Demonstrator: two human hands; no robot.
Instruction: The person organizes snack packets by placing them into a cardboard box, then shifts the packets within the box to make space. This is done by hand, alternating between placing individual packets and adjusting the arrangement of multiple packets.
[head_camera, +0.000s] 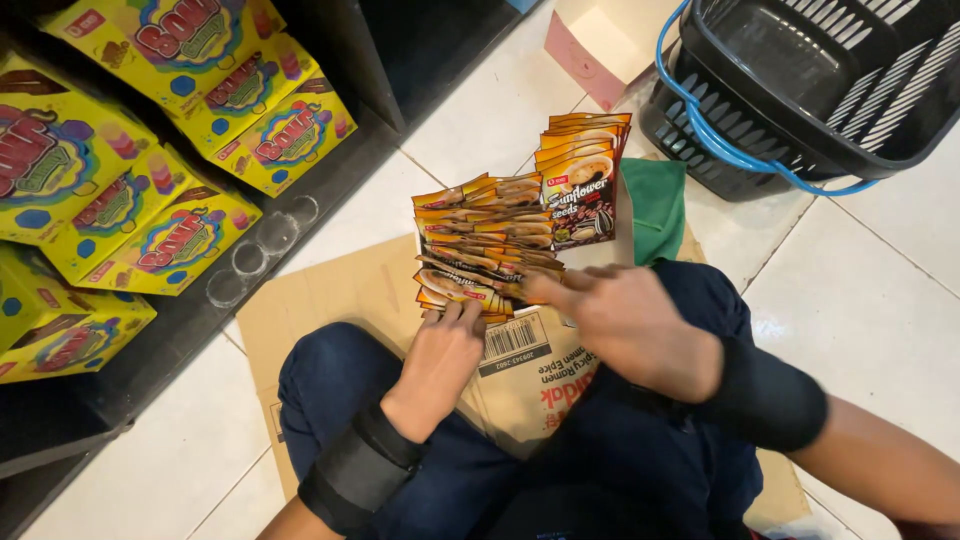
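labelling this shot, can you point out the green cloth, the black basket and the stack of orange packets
green cloth (657, 205): head view, middle of the cloth
black basket (800, 140): head view, near rim
stack of orange packets (480, 240): head view, middle of the fanned pile

Orange-brown seed packets (490, 240); yellow boxes (150, 130); black basket (800, 80), blue handle (700, 120)
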